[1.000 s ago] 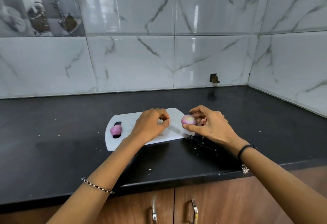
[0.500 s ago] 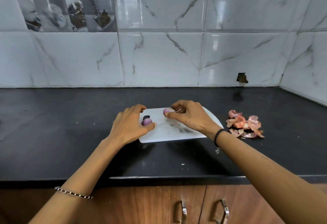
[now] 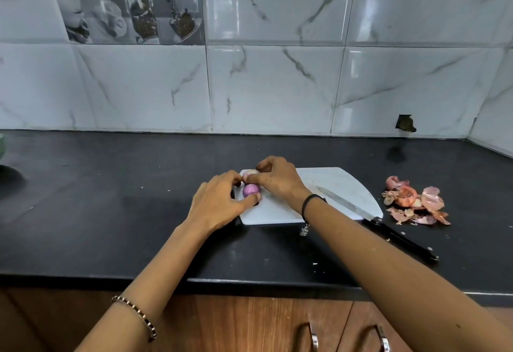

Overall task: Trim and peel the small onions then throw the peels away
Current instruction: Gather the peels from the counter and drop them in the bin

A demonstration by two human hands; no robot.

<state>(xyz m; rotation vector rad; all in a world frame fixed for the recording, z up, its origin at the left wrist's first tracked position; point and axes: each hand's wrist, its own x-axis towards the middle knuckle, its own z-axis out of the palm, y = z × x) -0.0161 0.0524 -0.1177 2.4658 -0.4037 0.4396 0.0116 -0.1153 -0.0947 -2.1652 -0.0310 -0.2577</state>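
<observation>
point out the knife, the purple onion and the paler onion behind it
knife [image 3: 380, 224]: head view, start of the black handle by the blade
purple onion [image 3: 250, 190]: head view, middle of its exposed skin
pale onion [image 3: 248, 174]: head view, the small uncovered part

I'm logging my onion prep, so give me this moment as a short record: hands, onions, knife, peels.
left hand: pinches the purple onion at the cutting board's left end
right hand: curled round the pale onion, just behind the purple one
knife: lying free, blade on the board, handle on the counter
peels: piled on the counter right of the board, not yet thrown away
</observation>
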